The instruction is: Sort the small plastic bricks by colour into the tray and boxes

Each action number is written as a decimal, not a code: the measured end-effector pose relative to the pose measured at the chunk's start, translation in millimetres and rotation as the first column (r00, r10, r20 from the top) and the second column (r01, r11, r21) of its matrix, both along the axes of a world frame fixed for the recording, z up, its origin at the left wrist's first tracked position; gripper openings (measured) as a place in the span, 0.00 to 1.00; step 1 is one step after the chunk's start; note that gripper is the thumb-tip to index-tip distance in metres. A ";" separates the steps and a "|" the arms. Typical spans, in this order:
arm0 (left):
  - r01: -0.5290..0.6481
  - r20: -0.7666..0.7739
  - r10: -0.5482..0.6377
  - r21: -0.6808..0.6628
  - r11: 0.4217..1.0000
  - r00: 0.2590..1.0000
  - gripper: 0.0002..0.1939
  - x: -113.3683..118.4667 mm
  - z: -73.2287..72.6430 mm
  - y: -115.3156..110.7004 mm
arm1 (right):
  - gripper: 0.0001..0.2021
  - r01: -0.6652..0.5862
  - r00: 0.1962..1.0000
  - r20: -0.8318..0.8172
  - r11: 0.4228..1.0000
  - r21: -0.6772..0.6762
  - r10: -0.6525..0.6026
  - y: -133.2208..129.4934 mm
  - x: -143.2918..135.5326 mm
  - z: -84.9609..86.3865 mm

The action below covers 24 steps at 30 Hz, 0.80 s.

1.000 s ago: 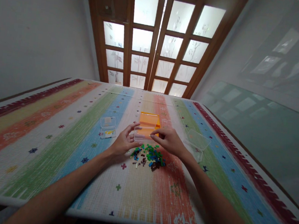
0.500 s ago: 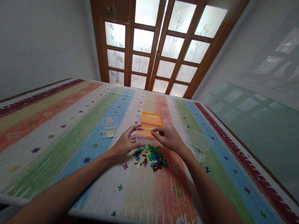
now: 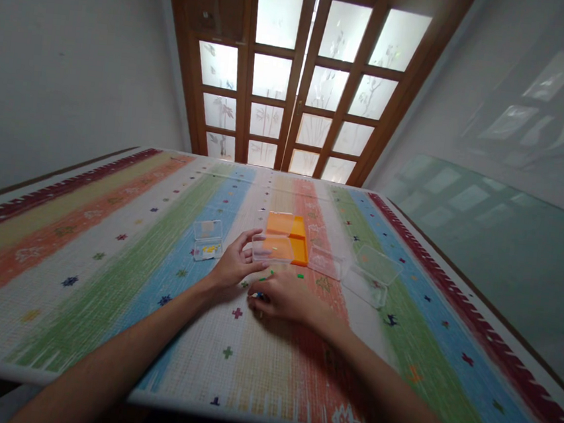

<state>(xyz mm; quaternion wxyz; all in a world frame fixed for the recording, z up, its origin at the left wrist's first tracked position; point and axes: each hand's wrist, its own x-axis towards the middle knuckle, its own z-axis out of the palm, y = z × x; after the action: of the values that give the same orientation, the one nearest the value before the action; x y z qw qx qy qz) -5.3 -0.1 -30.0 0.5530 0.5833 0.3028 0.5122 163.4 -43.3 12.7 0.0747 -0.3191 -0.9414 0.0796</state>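
My left hand (image 3: 236,260) curls round the left end of a clear plastic box (image 3: 263,257), thumb at the near side and fingers at the far side. A tiny pale piece (image 3: 274,248) shows inside that box. Directly behind and under it is an open orange box (image 3: 301,252). My right hand (image 3: 286,295) reaches down into the pile of small building bricks on the cloth, fingertips bent together. It covers most of the pile; a green brick (image 3: 300,276) and some blue bits peek out. Whatever its fingertips pinch is hidden.
On the left stands a small open clear case (image 3: 207,249) with yellow pieces. To the right lie more open clear boxes, one nearer (image 3: 325,262) and one farther right (image 3: 369,288). A striped cloth (image 3: 188,355) covers the table; glass-paned doors (image 3: 275,78) are beyond.
My right hand has moved from above the clear box down and nearer, onto the brick pile, uncovering the orange box's right part. My left hand stays at the clear box.
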 end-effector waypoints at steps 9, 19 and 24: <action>-0.001 0.013 0.001 -0.004 1.000 1.000 0.39 0.8 -1.8 2.0 | 0.09 0.070 0.997 0.037 0.997 0.040 -0.072 2.0 -7.3 -24.2; 0.028 0.021 -0.028 -0.012 1.000 0.999 0.39 1.5 -1.0 0.2 | 0.09 0.065 0.918 -0.382 0.991 -0.115 -0.105 7.0 17.4 27.9; 0.057 0.037 -0.056 -0.021 0.998 0.998 0.38 5.2 -0.4 -4.3 | 0.09 0.229 0.891 -0.388 0.971 -0.063 -0.235 26.8 24.5 37.9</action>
<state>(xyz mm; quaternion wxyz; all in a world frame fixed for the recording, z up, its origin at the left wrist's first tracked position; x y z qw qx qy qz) -0.1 -4.4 -30.4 0.5790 0.5761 0.2820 0.5034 188.0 -16.4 50.7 0.2684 -0.4074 -0.8617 0.1399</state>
